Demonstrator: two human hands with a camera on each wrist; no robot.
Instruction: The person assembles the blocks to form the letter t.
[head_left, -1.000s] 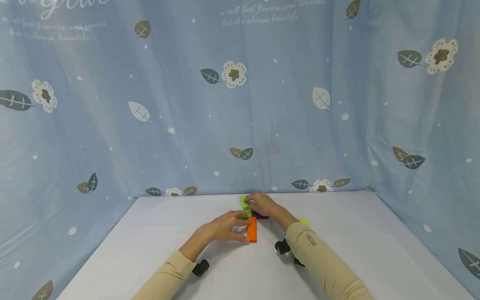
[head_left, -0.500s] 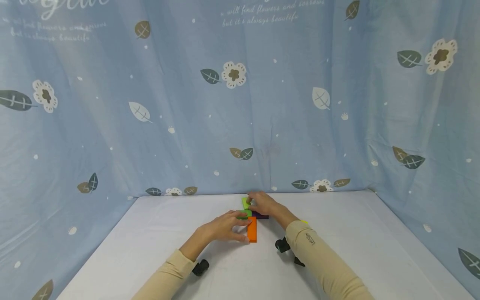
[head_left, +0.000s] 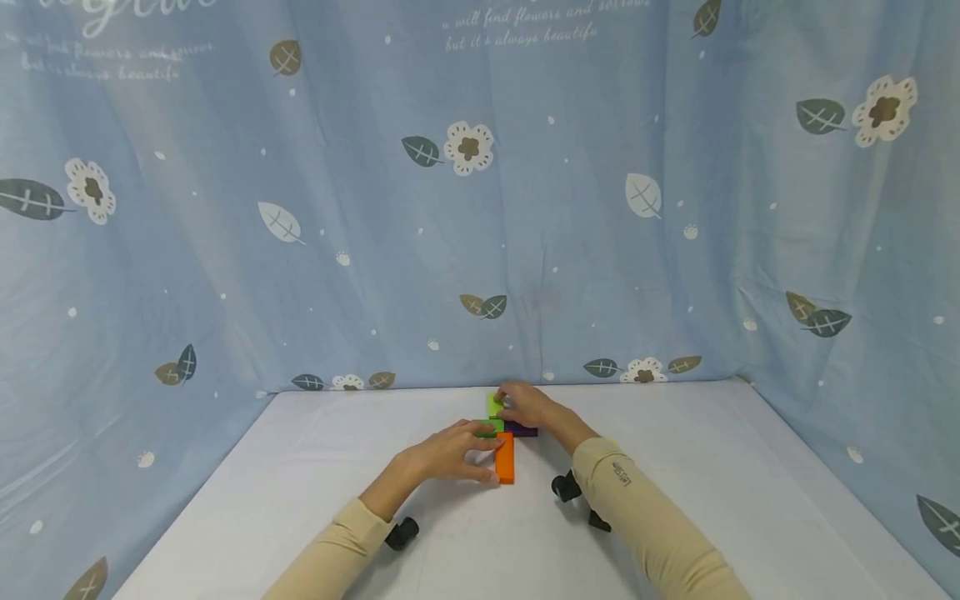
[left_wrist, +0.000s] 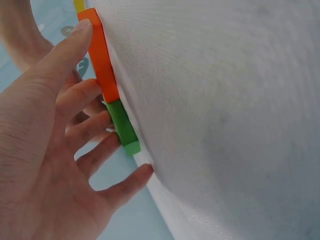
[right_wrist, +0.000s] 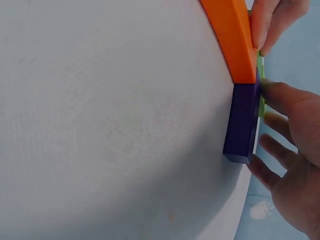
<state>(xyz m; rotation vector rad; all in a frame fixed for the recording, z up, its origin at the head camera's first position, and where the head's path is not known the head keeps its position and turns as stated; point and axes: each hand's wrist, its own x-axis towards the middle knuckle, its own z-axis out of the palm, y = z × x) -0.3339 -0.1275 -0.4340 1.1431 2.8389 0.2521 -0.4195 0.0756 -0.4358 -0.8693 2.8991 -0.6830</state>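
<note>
Blue cloth [head_left: 375, 275] reads "always"; left hand [head_left: 448, 453], fingers spread, touches orange block [head_left: 507, 463]; right hand [head_left: 527, 406] pinches lime block [head_left: 492, 407].

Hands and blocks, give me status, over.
Left hand touching orange block, green block. Right hand pinching lime block. Purple block close by, no obstruction seen.
</note>
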